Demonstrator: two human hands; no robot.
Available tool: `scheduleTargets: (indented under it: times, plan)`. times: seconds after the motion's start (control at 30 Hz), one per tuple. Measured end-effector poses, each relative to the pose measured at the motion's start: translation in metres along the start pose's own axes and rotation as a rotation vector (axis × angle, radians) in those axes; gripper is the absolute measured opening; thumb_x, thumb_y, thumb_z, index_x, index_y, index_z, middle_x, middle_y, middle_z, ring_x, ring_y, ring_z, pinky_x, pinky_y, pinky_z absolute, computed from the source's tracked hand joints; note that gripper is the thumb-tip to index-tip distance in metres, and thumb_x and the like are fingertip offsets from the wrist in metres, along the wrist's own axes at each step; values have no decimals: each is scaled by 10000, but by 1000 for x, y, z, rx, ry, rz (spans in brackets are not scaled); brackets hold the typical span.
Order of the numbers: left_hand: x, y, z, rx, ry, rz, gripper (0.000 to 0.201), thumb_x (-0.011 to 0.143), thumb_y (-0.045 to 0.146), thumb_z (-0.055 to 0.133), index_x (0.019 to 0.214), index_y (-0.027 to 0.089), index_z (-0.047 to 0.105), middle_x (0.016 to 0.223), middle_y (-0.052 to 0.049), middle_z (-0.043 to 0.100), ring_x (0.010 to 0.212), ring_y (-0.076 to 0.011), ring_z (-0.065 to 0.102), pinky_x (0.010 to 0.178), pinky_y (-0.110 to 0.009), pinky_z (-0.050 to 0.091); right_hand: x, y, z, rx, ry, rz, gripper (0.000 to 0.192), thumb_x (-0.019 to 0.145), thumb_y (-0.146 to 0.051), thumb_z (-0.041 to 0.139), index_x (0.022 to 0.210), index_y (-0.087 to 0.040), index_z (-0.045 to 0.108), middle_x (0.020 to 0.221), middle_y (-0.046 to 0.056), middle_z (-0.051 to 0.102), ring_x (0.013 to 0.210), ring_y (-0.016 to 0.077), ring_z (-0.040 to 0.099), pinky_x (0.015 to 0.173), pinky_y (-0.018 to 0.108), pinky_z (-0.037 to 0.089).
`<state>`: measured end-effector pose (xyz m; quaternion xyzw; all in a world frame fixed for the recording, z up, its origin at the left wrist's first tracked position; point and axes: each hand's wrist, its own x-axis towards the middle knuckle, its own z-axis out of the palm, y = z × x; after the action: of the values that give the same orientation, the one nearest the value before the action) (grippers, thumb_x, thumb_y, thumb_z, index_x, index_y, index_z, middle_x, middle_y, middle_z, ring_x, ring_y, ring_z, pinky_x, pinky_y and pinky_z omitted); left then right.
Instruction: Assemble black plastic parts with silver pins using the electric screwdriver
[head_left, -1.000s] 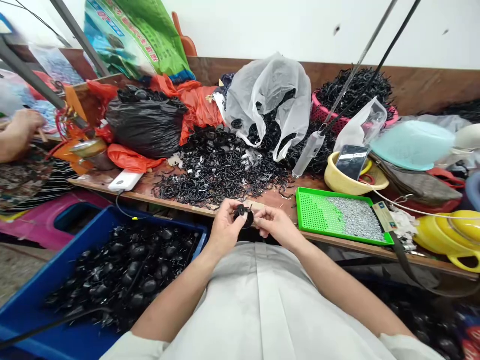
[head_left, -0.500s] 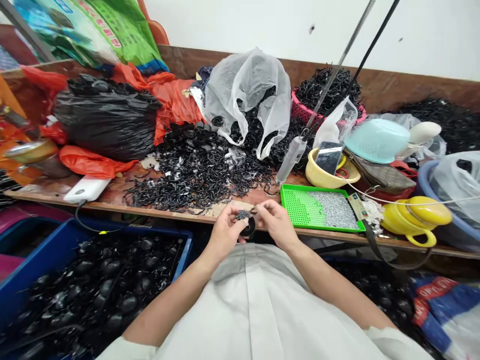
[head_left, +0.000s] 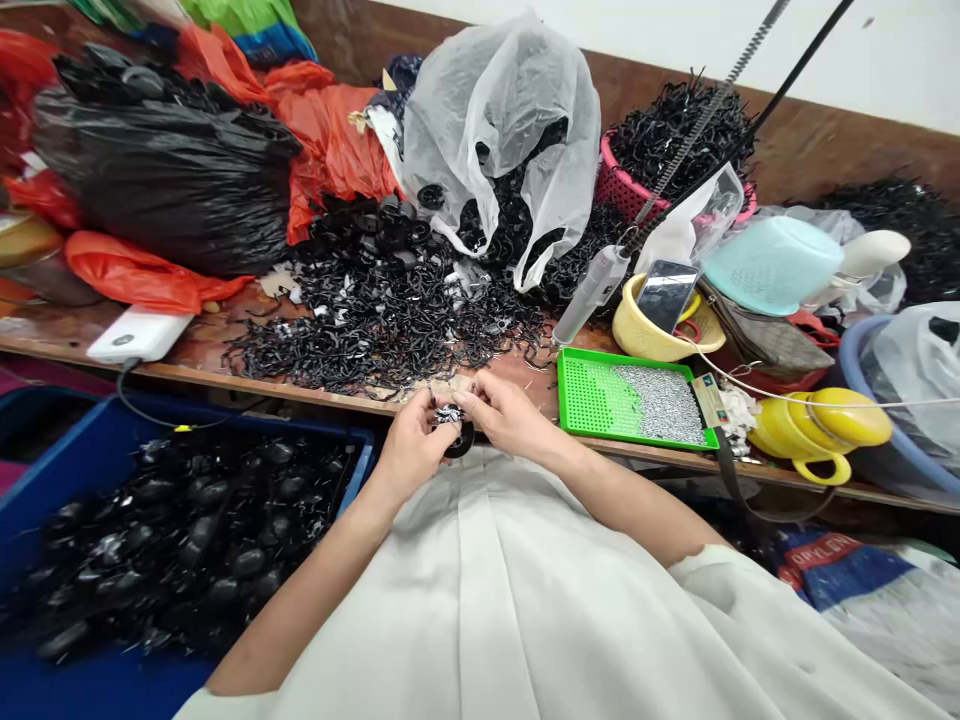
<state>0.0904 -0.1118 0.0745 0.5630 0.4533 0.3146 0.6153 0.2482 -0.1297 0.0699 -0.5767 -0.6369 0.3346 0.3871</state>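
Person wears pale grey-white garment (head_left: 517, 590), smooth fabric w/ vertical creases running down the front. Short sleeves: right sleeve (head_left: 720, 580) ends above the elbow, left sleeve edge just visible at bottom. Forearms bare, left hand (head_left: 409, 450) & right hand (head_left: 502, 415) bare, no gloves, no watch or rings visible.

The small black part (head_left: 456, 440) pinched between the left hand (head_left: 411, 448) and right hand (head_left: 504, 412) is mostly covered by fingers; its shape cannot be told. The blue crate (head_left: 90, 690) runs off the left edge.
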Motion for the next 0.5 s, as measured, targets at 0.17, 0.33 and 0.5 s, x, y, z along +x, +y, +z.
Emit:
scheduleTargets:
  times: [0.17,0.33,0.5]
  plan:
    - [-5,2,7,-24,12,-28,200,663,182,634,825,198,517,634,53,528,436,-69,431,328,-160,356,-7,-3,-7,-100,-27,0,245,926,-393,474,789,-189,469,707,-29,561,631,105,472,575,229,306]
    - [-10,1,8,-51,-39,-55,218,653,180,640,809,209,489,624,59,509,435,-76,434,315,-161,341,-20,-9,-7,-203,-8,-4,245,953,-402,427,843,-189,481,759,9,586,673,131,501,596,249,314]
    - [-12,-11,2,-67,-118,-82,224,664,209,660,806,206,486,618,50,498,425,-73,423,318,-162,305,-26,-2,4,-288,-32,35,268,959,-434,414,854,-198,483,775,41,620,683,164,542,573,264,310]
